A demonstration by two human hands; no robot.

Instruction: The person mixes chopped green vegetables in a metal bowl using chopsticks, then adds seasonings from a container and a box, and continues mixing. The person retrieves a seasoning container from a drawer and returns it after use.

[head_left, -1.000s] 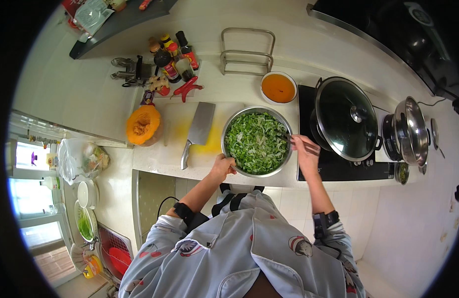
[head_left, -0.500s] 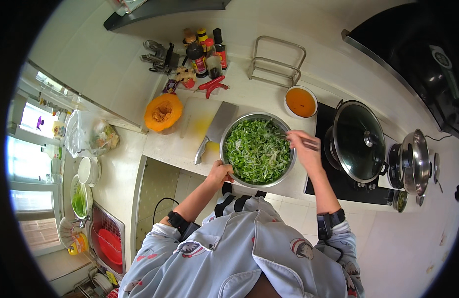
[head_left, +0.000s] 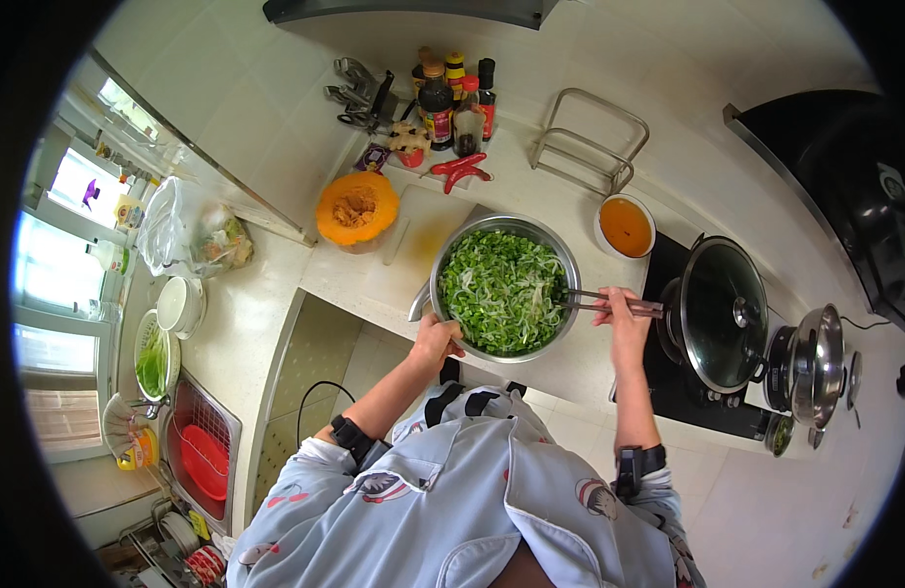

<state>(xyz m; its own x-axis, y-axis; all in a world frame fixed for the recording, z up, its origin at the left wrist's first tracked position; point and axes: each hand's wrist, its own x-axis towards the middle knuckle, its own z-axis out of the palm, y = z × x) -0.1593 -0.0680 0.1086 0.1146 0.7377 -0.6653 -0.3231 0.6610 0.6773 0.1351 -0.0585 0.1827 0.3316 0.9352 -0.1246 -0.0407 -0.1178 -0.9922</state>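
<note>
A steel bowl (head_left: 566,257) full of chopped green and pale vegetables (head_left: 499,286) sits at the counter's front edge. My left hand (head_left: 439,341) is closed on the bowl's near-left rim. In my right hand (head_left: 624,318), to the right of the bowl, is a pair of dark chopsticks (head_left: 644,310). Their tips reach over the right rim into the vegetables. Left of the bowl, the handle of a cleaver (head_left: 419,302) sticks out; its blade is mostly hidden behind the bowl. A pale cutting board (head_left: 435,208) with a yellow stain lies beside it.
A cut pumpkin (head_left: 357,218), red chillies (head_left: 462,171) and sauce bottles (head_left: 438,108) stand behind. A bowl of orange liquid (head_left: 626,227) and a wire rack (head_left: 589,140) are back right. Further right are a lidded wok (head_left: 717,318) and a steel pan (head_left: 820,353). A sink (head_left: 229,431) is left.
My right hand has moved outward from the bowl's right rim, and the chopsticks now lie more sideways. My left hand keeps its hold on the rim. The whole view has shifted slightly.
</note>
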